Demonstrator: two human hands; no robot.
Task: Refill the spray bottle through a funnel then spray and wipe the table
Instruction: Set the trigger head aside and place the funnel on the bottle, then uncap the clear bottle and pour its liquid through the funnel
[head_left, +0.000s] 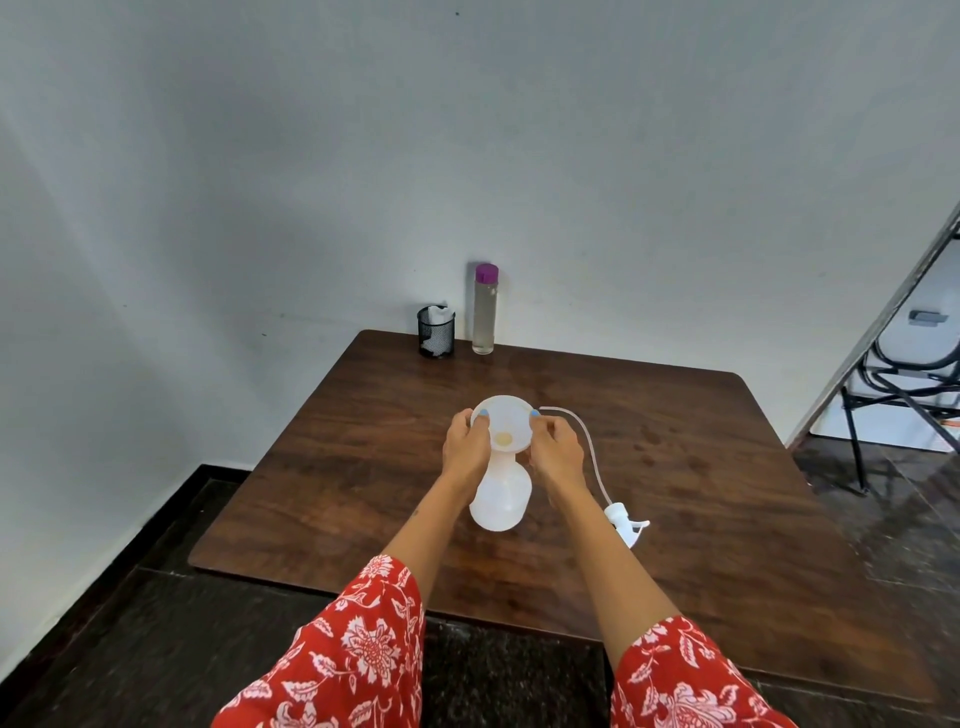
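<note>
A translucent white spray bottle (500, 499) stands uncapped in the middle of the wooden table (701, 499). A white funnel (506, 423) sits in its neck. My left hand (466, 441) grips the funnel's left rim, thumb on the edge. My right hand (555, 448) grips the right rim the same way. The spray head (626, 522) with its long dip tube (589, 452) lies on the table to the right of the bottle. A tall clear water bottle (484, 312) with a purple cap stands at the table's far edge.
A black mesh cup (436, 332) holding a white cloth stands left of the water bottle by the wall. Dark floor surrounds the table. A black metal chair frame (904, 395) is at the far right.
</note>
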